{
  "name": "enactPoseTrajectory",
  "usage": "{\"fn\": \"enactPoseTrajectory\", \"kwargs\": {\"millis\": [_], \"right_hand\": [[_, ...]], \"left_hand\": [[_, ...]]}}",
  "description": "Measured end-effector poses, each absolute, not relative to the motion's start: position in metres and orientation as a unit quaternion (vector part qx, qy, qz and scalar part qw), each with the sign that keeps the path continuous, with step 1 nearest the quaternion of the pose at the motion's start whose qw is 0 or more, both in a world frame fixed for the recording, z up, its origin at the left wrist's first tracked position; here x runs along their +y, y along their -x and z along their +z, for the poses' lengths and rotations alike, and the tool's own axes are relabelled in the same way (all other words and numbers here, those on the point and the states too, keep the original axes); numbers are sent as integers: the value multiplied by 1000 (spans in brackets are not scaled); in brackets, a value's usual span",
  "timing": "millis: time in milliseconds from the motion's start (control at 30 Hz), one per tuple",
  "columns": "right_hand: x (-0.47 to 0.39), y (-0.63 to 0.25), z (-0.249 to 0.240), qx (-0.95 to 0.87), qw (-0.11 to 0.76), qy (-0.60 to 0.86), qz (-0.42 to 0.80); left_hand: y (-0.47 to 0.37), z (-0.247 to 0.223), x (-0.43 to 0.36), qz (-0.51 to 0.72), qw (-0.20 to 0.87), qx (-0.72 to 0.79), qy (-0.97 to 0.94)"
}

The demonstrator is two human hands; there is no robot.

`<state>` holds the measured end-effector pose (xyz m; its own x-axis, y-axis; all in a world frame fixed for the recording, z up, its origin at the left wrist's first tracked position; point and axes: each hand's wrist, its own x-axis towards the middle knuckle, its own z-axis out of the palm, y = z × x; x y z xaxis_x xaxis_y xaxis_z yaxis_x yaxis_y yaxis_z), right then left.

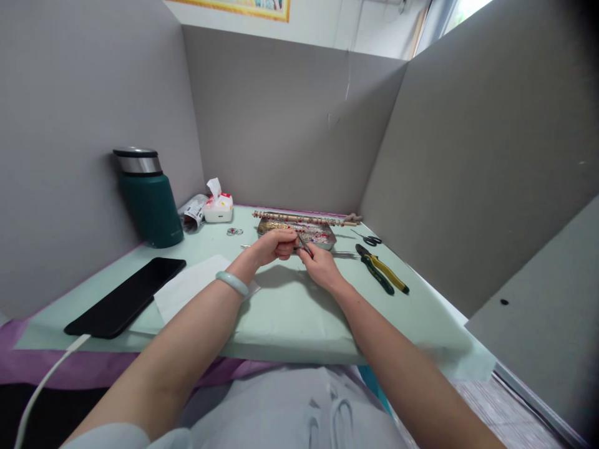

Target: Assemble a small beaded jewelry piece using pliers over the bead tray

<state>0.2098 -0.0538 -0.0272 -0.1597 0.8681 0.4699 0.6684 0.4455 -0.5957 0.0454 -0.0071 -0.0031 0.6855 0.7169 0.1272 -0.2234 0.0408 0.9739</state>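
My left hand (277, 245), with a pale jade-like bangle (233, 283) on its wrist, is closed in a pinch above the front edge of a metal tray (331, 241). What its fingertips hold is too small to make out. Fingers of my right hand (321, 265) wrap round a slim pointed metal tool (304, 244) with a bit of red at its handle. Its tip reaches up to the left fingertips, and the two hands almost touch. Behind them, the tray holds gold, silver and red beads or small trinkets, partly hidden by my hands.
A rod strung with beads (304, 219) lies across the tray's back. Yellow-green pliers (382, 271) and black scissors (369, 239) lie right. On the left are a phone (126, 298), white paper (187, 287), a green bottle (150, 206) and a tissue box (218, 209). Grey partitions (290, 125) enclose the table.
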Motion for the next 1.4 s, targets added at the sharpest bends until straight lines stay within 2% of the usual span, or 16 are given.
{"fn": "enactPoseTrajectory", "kwargs": {"millis": [1167,1400], "right_hand": [[-52,-211,-30,-758,417,493,94],[-50,-212,-31,-753,410,507,89]], "left_hand": [[-43,-2,-7,322,726,202,-573],[-46,-1,-9,355,678,234,-600]]}}
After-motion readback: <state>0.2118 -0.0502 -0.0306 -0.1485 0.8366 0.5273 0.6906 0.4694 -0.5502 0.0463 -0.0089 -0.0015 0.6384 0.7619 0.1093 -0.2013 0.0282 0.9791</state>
